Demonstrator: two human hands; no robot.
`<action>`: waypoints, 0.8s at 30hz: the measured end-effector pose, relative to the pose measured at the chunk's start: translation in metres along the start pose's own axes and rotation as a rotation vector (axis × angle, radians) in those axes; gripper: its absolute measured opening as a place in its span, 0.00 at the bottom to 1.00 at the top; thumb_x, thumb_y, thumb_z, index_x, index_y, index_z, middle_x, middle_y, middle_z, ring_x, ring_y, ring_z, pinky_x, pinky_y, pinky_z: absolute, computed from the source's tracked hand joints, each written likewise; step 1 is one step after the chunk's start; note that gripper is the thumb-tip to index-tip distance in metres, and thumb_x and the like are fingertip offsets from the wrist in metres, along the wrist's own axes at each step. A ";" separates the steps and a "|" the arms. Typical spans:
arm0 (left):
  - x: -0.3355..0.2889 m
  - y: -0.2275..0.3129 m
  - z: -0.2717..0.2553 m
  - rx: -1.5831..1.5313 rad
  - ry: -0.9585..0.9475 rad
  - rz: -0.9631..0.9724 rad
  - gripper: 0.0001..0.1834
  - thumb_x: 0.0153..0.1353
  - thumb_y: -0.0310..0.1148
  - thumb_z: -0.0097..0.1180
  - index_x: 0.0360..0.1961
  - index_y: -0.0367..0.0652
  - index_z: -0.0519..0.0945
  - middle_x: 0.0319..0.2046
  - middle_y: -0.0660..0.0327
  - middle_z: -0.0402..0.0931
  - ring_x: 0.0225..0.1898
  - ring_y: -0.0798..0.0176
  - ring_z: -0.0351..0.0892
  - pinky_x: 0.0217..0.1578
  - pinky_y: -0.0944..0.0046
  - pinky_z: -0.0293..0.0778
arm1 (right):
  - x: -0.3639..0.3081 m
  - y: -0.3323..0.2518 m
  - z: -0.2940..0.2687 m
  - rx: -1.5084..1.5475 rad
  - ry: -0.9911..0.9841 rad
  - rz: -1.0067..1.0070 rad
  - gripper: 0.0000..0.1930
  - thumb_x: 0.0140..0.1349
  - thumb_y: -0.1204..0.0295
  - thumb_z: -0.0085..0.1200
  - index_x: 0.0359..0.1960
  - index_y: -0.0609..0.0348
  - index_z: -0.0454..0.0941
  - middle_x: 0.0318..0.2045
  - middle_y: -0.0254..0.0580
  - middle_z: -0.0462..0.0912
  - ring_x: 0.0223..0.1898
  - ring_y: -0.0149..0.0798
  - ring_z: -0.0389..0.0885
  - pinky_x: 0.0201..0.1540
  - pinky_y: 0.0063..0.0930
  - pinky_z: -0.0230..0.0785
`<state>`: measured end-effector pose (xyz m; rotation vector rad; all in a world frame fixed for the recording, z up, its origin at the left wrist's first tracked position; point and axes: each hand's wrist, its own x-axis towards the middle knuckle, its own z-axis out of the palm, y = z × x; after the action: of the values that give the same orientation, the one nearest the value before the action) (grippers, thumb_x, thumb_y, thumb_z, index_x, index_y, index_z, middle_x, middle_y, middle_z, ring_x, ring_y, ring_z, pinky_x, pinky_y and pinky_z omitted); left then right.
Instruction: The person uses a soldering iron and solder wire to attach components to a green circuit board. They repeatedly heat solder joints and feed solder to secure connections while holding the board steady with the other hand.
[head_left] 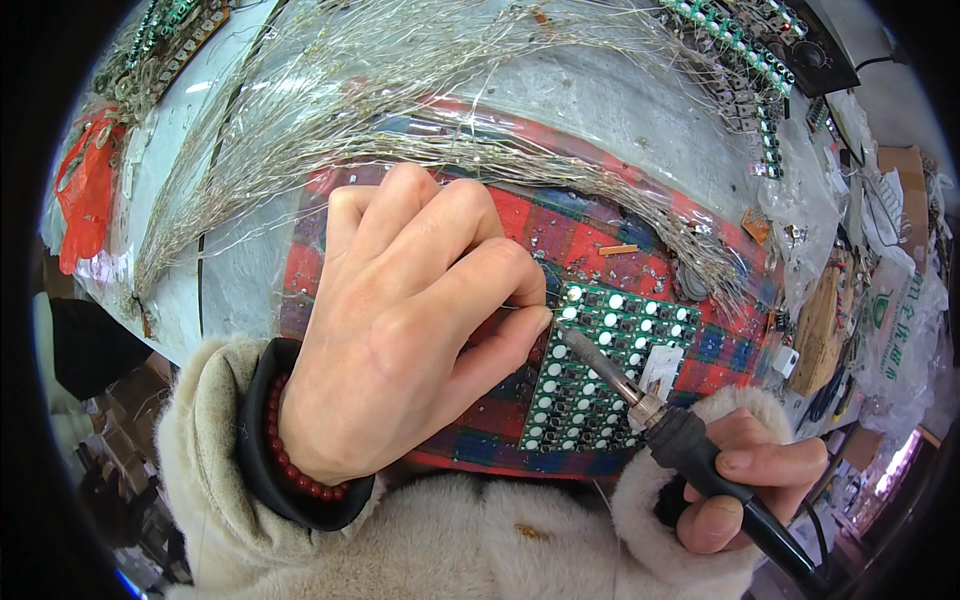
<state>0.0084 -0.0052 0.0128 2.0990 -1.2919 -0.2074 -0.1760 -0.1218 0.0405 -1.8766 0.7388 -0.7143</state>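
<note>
My left hand (400, 310) is closed, thumb and forefinger pinching a very thin wire at the upper left corner of a green circuit board panel (549, 398). The panel carries rows of round white pads and small black parts. In my right hand (755, 470) a soldering iron (685, 448) is gripped by its black handle. Its dark tip points up and left, over the panel's upper left part, close to my left fingertips. Whether the tip touches the board or wire, I cannot tell. A small whitish piece (661, 372) lies on the panel's right side.
A long bundle of thin silvery wires (480, 150) arcs across the plaid cloth (510, 215) beyond my hands. Strips of circuit boards (735, 45) and a black box with a knob (815, 50) stand far right. Plastic bags (900, 330) lie right; a red glove-like item (88, 190) hangs left.
</note>
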 end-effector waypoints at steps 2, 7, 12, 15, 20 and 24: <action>0.000 0.000 0.000 -0.002 -0.001 -0.001 0.09 0.42 0.27 0.67 0.25 0.49 0.79 0.27 0.65 0.66 0.34 0.59 0.62 0.39 0.60 0.56 | -0.001 0.001 0.003 -0.007 0.057 -0.031 0.28 0.57 0.45 0.60 0.33 0.55 0.61 0.12 0.29 0.61 0.14 0.24 0.56 0.20 0.21 0.50; 0.000 0.000 0.000 -0.003 0.004 0.008 0.09 0.42 0.27 0.67 0.25 0.49 0.79 0.27 0.65 0.66 0.34 0.60 0.63 0.39 0.60 0.56 | 0.003 0.002 -0.001 -0.042 0.040 -0.047 0.29 0.56 0.44 0.60 0.34 0.55 0.61 0.12 0.29 0.62 0.14 0.24 0.58 0.20 0.19 0.52; 0.000 -0.001 0.000 -0.003 0.005 0.006 0.09 0.42 0.27 0.67 0.25 0.49 0.78 0.27 0.65 0.66 0.34 0.59 0.63 0.39 0.60 0.56 | 0.002 0.005 -0.004 -0.050 0.047 -0.040 0.30 0.55 0.42 0.61 0.35 0.55 0.61 0.12 0.30 0.64 0.14 0.24 0.60 0.19 0.18 0.54; 0.000 -0.001 0.001 -0.005 0.008 0.010 0.09 0.42 0.28 0.67 0.25 0.49 0.78 0.27 0.65 0.66 0.34 0.59 0.63 0.39 0.60 0.56 | 0.001 0.004 -0.003 -0.043 0.026 -0.036 0.30 0.56 0.43 0.60 0.34 0.55 0.60 0.12 0.30 0.64 0.14 0.24 0.60 0.19 0.18 0.53; 0.000 -0.001 0.001 -0.004 0.007 0.010 0.09 0.42 0.28 0.67 0.25 0.49 0.78 0.27 0.65 0.66 0.33 0.59 0.63 0.39 0.60 0.56 | 0.001 0.002 -0.001 -0.098 0.032 -0.049 0.29 0.57 0.42 0.58 0.33 0.54 0.59 0.12 0.29 0.62 0.13 0.23 0.58 0.18 0.18 0.52; 0.000 -0.001 0.001 -0.009 0.005 0.003 0.09 0.42 0.27 0.67 0.25 0.49 0.79 0.27 0.65 0.66 0.33 0.59 0.63 0.39 0.59 0.56 | 0.000 0.002 -0.001 -0.041 0.029 -0.023 0.30 0.56 0.41 0.59 0.33 0.54 0.59 0.12 0.28 0.61 0.13 0.23 0.57 0.18 0.17 0.51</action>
<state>0.0089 -0.0051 0.0115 2.0887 -1.2885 -0.2071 -0.1768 -0.1235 0.0387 -1.9176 0.7565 -0.7471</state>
